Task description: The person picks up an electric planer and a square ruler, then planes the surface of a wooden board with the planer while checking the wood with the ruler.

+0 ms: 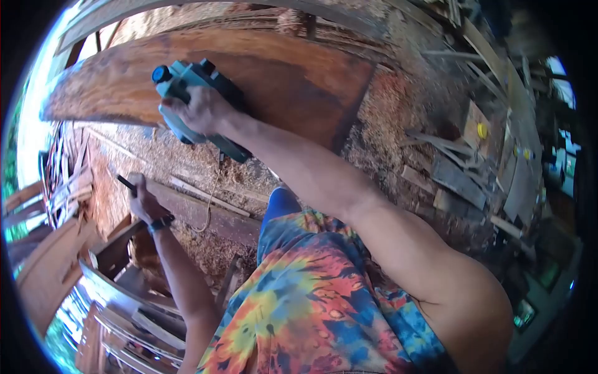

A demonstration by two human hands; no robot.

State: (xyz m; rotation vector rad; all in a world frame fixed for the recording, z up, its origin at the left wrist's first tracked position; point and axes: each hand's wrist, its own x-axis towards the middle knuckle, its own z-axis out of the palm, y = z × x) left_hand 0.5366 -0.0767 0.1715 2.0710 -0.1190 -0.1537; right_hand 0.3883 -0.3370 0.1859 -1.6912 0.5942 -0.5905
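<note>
A teal electric hand planer with a blue front knob rests on a broad reddish-brown wooden slab, near its front edge. My right hand is closed around the planer's handle, the arm stretched out across the slab's near side. Lower left, my left hand, with a dark band on the wrist, is closed on a short black stick-like object. What kind of object this is, I cannot make out. That hand is apart from the slab, above the shavings-covered ground.
Wood shavings cover the ground around the slab. A long plank lies in front of me, with a thin cord across it. Offcuts are scattered at right; boards are stacked at left.
</note>
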